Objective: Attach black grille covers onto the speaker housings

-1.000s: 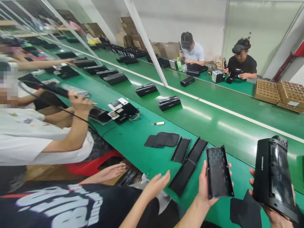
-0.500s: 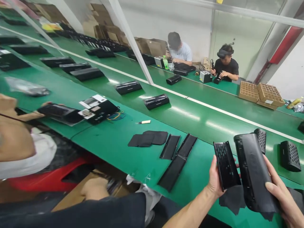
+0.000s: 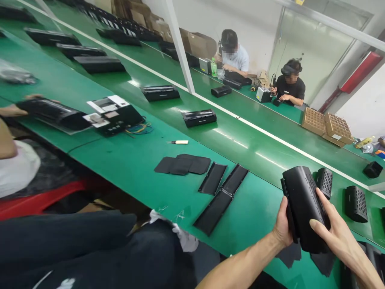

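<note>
A black plastic housing (image 3: pixel 302 200) with rounded sides is held tilted above the green table. My right hand (image 3: pixel 337 233) is closed around its right side, thumb lying across the front. My left hand (image 3: pixel 282 228) grips a black curved cover panel (image 3: pixel 289 214) along the housing's left side; most of the panel is hidden, and I cannot tell whether it is seated. Below my hands lie dark thin sheets (image 3: pixel 290 255). Left of them, several similar panels (image 3: pixel 213 178) rest hollow side up, near a stack of black sheets (image 3: pixel 183 164).
A light-handled tool (image 3: pixel 180 142) lies beyond the sheets. Black housings (image 3: pixel 199 118) stand along the green conveyor (image 3: pixel 240 140). A black-and-white box with wires (image 3: pixel 117 116) is at left, near a co-worker's arm (image 3: pixel 12 111). Two people work across the line, by divided cartons (image 3: pixel 338 128).
The panel in my left hand and the housing in my right have come together. The housing has turned, showing its slotted side. My view has shifted slightly.
</note>
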Motion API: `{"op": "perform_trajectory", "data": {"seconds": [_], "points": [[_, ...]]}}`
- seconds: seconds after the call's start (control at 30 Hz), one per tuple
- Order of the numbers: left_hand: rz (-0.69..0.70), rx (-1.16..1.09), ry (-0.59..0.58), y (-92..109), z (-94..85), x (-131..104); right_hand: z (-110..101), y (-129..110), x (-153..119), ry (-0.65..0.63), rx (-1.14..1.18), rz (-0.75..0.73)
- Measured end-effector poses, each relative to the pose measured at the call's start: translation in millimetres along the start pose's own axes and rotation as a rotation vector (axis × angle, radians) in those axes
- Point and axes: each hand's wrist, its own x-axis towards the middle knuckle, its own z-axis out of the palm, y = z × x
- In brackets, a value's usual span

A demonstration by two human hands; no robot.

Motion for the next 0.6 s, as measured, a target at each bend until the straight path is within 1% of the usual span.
{"op": "perform_trajectory", "data": {"seconds": [0.13, 0.27, 0.37, 0.43, 0.47, 0.53, 0.57, 0.6], "points": [[-0.003, -0.016, -0.030, 0, 2.7, 1, 0, -1, -1, -0.004, -0.059, -0.007], [-0.011, -0.036, -0.057, -2, 1.9, 3, 6, -1, 0, -0.063, -0.108, 0.052], [-0.032, -0.045, -0.019, -6, -0.9, 7, 11, -7, 4, -0.051, -0.150, 0.102], [-0.037, -0.043, 0.023, -8, -1.3, 10, 9, -12, 8, -0.046, -0.157, 0.116], [-0.035, -0.044, 0.036, -8, -0.6, 11, 6, -13, 10, -0.062, -0.147, 0.105], [-0.033, -0.054, 0.034, -6, 2.8, 15, -1, -11, 9, -0.096, -0.101, 0.036], [-0.032, -0.059, 0.027, -4, 5.2, 17, -4, -7, 6, -0.083, -0.070, -0.004], [-0.029, -0.062, 0.025, -3, 7.8, 19, -4, -2, 1, -0.036, -0.037, -0.039]]}}
